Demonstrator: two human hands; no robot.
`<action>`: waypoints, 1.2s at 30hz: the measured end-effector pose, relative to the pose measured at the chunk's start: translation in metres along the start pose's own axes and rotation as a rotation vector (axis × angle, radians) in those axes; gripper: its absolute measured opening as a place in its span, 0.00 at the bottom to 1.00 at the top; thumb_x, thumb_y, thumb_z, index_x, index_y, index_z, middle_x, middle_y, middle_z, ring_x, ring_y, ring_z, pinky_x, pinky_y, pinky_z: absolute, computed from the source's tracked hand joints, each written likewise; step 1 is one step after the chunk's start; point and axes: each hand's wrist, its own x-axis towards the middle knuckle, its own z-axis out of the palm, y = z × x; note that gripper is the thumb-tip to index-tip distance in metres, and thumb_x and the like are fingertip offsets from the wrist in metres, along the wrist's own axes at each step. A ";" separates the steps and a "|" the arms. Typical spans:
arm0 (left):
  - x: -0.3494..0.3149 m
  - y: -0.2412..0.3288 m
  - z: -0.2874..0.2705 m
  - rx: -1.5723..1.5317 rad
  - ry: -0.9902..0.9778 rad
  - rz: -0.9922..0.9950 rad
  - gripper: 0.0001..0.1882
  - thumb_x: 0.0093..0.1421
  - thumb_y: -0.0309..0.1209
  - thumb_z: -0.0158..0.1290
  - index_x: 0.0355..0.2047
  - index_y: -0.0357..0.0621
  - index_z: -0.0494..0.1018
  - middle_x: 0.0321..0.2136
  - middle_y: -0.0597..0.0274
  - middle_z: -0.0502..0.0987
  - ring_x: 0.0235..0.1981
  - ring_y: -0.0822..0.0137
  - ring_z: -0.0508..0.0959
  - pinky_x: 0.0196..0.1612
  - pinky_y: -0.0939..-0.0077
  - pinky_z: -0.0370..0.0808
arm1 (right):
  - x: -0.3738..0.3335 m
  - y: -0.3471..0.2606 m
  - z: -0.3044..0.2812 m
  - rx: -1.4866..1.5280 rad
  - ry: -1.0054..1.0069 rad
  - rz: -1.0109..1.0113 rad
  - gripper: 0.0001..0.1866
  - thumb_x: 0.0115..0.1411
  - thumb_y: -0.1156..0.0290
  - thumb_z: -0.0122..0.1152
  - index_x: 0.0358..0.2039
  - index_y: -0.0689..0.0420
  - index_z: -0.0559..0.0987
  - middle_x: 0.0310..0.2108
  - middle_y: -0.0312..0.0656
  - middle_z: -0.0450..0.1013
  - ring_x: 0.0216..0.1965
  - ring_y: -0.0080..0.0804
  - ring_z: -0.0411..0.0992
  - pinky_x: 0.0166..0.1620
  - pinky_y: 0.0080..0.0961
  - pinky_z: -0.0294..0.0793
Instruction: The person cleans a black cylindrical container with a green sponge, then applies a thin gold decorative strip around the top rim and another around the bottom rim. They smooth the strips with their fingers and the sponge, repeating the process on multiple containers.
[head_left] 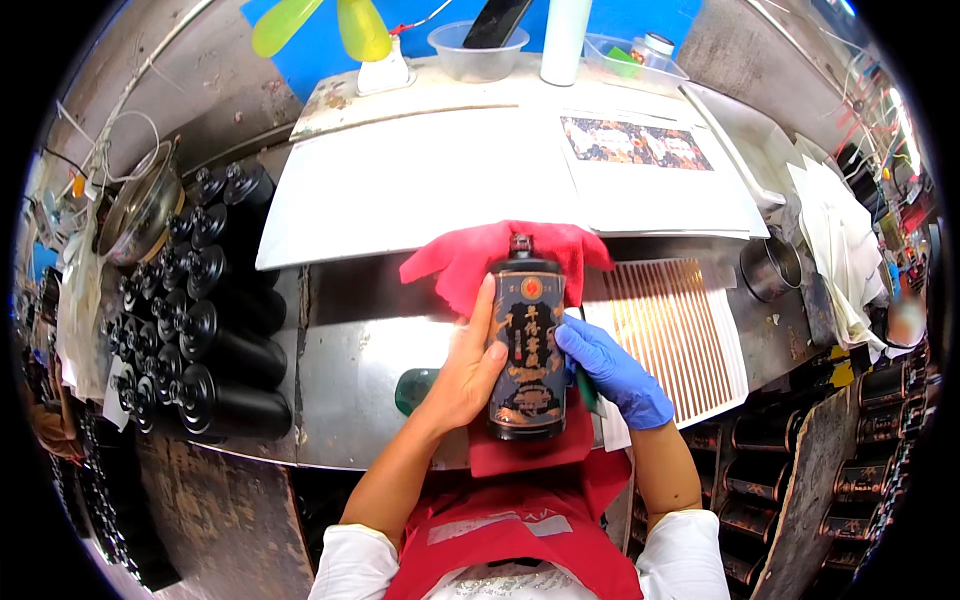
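Patterned black bottle (528, 350) held at its sides by the fingers of left hand (468, 372) and blue-gloved right hand (622, 376), above near edge of the counter (345, 365). Red cloth (458, 262) seen behind its neck. Plain black bottles (238, 338) stacked along counter's left edge.

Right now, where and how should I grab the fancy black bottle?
Hold the patterned black bottle by its wide body, probably best from left and right together: its narrow neck points forward, so the long sides face left and right.
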 end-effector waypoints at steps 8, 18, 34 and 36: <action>0.024 0.000 0.009 -0.090 0.236 -0.245 0.29 0.65 0.42 0.38 0.59 0.35 0.49 0.40 0.53 0.68 0.40 0.68 0.69 0.45 0.76 0.66 | 0.034 -0.021 -0.007 0.218 0.062 0.121 0.32 0.63 0.41 0.36 0.33 0.60 0.76 0.19 0.35 0.70 0.20 0.20 0.65 0.24 0.18 0.65; 0.042 -0.036 0.011 -0.501 0.372 -0.430 0.23 0.65 0.48 0.39 0.36 0.39 0.69 0.26 0.67 0.72 0.26 0.80 0.68 0.29 0.86 0.66 | 0.052 0.004 -0.029 0.145 0.007 0.263 0.36 0.59 0.34 0.35 0.32 0.57 0.76 0.16 0.32 0.66 0.14 0.18 0.62 0.17 0.13 0.59; -0.086 -0.012 -0.040 0.924 0.234 -0.367 0.30 0.45 0.37 0.62 0.47 0.39 0.67 0.44 0.43 0.66 0.46 0.46 0.63 0.49 0.57 0.58 | -0.020 -0.061 0.012 -0.638 0.039 -0.598 0.14 0.52 0.71 0.62 0.41 0.53 0.77 0.36 0.42 0.75 0.35 0.38 0.74 0.41 0.27 0.74; -0.083 -0.009 -0.037 0.930 0.264 -0.307 0.28 0.45 0.32 0.62 0.46 0.40 0.65 0.39 0.44 0.70 0.41 0.46 0.69 0.45 0.60 0.64 | 0.024 -0.084 -0.001 -0.722 0.256 -0.685 0.15 0.51 0.69 0.61 0.41 0.53 0.77 0.32 0.44 0.74 0.34 0.39 0.74 0.38 0.29 0.73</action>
